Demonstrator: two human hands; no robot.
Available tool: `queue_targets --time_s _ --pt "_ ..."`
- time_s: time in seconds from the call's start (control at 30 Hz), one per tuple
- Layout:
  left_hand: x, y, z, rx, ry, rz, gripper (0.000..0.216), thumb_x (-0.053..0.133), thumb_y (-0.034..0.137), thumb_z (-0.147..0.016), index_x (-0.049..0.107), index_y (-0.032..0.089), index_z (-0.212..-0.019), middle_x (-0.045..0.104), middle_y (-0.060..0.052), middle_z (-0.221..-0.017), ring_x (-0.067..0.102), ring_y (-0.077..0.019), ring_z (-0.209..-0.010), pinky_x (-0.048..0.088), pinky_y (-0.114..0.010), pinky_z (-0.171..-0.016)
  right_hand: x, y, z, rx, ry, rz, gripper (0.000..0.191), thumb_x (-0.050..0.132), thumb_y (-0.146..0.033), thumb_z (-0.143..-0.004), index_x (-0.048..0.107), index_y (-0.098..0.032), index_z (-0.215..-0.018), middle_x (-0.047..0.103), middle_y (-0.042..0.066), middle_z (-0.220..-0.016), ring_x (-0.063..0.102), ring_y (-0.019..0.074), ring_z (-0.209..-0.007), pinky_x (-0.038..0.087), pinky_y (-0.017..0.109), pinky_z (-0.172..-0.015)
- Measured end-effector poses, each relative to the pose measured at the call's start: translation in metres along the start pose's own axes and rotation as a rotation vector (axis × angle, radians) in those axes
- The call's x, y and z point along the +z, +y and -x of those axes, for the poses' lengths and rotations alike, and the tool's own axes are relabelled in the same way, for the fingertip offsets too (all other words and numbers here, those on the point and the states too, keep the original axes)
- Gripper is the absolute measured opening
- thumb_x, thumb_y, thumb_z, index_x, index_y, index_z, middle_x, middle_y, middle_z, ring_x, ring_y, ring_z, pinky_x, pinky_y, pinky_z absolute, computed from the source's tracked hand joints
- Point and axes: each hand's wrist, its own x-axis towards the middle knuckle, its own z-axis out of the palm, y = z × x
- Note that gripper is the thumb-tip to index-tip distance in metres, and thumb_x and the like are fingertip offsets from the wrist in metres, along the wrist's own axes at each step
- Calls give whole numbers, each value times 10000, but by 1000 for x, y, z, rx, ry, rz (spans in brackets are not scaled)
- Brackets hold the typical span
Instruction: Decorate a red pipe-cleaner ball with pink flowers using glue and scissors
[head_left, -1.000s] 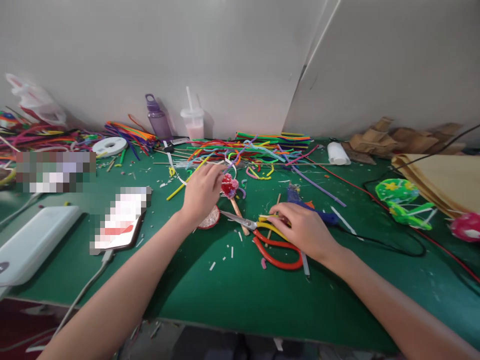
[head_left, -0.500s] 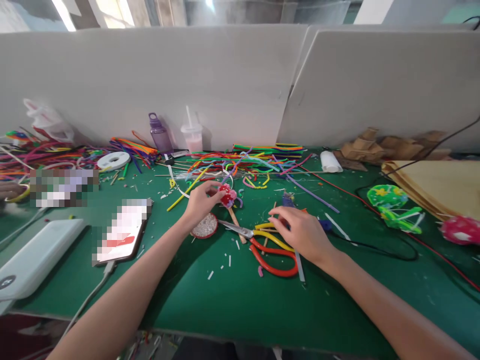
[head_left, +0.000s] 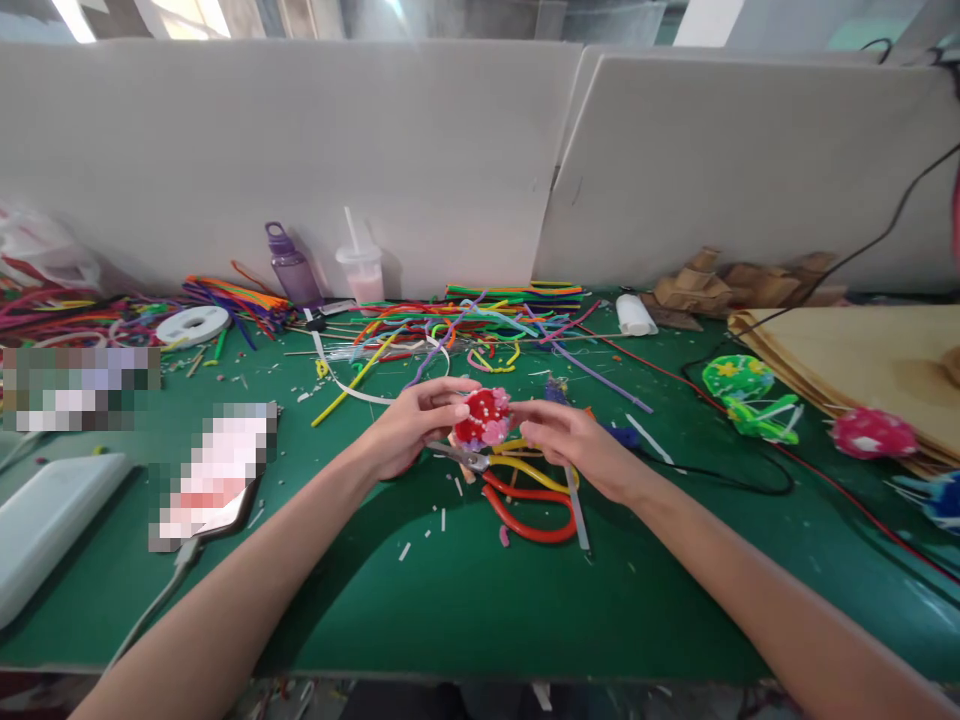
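My left hand (head_left: 409,425) pinches a small red ornament (head_left: 480,418) between thumb and fingers; pink fuzzy tufts and white beads dot it. From the other side my right hand (head_left: 574,440) meets its pink edge with bent fingers, and what lies between those fingertips is partly hidden. Below the hands lie scissors (head_left: 531,535) with one red and one yellow handle, blades pointing left. A grey-white strip (head_left: 579,520) rests beside the handles. The dish of beads by my left wrist is almost wholly covered by that hand.
Pipe cleaners (head_left: 480,320) are heaped along the back. A purple bottle (head_left: 295,268) and a pink drink cup (head_left: 361,272) stand by the partition. Left are a phone (head_left: 217,475) and a white power bank (head_left: 60,530); right are a green fuzzy craft (head_left: 739,378) and cables.
My left hand has brought the ornament right and slightly down, over the scissors. My right hand has moved left to touch it. The view has shifted a little to the right.
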Motion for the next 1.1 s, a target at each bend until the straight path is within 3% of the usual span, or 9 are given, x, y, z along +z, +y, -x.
queue_targets --time_s 0.1,0.3,0.57,0.67,0.87,1.1 --pt "4 0 2 -28 -6 74 446 829 317 -622 696 194 -1030 678 -31 -877 609 -102 -690 471 -205 -607 -1 0 -1 21 -8 -132 360 629 -420 -808 661 -227 -1109 660 75 -957 487 104 -607 280 223 -424" --pt "8 -4 1 -106 37 161 456 832 396 -615 708 222 -1018 674 -21 -863 537 -69 -607 419 -189 -538 -1 -2 1 24 -71 -274 263 697 -337 -733 687 -196 -955 599 18 -773 357 74 -541 232 234 -436" --pt "7 -11 1 -102 -98 150 411 796 400 -676 707 197 -1022 650 -23 -786 433 -45 -523 309 -180 -460 2 5 1 47 -150 -330 220 743 -344 -698 634 -188 -809 510 -47 -645 295 50 -490 179 221 -439" --pt "8 -9 1 -95 -117 106 413 763 437 -707 712 190 -1034 669 -57 -870 459 -63 -570 297 -191 -461 2 5 1 61 -135 -325 233 733 -359 -696 603 -193 -795 499 -46 -639 305 58 -494 186 227 -439" --pt "10 -5 0 -76 -93 28 384 750 420 -723 719 191 -1029 644 -40 -814 409 -49 -545 260 -195 -451 2 1 3 47 -80 -320 246 723 -384 -687 592 -210 -802 488 -39 -655 359 70 -513 238 227 -438" --pt "9 -6 2 -78 -122 89 369 773 376 -706 719 217 -1034 643 -42 -826 482 -68 -592 356 -208 -501 3 2 2 110 -125 -421 303 736 -430 -663 590 -223 -830 545 -16 -698 488 88 -559 358 207 -439"
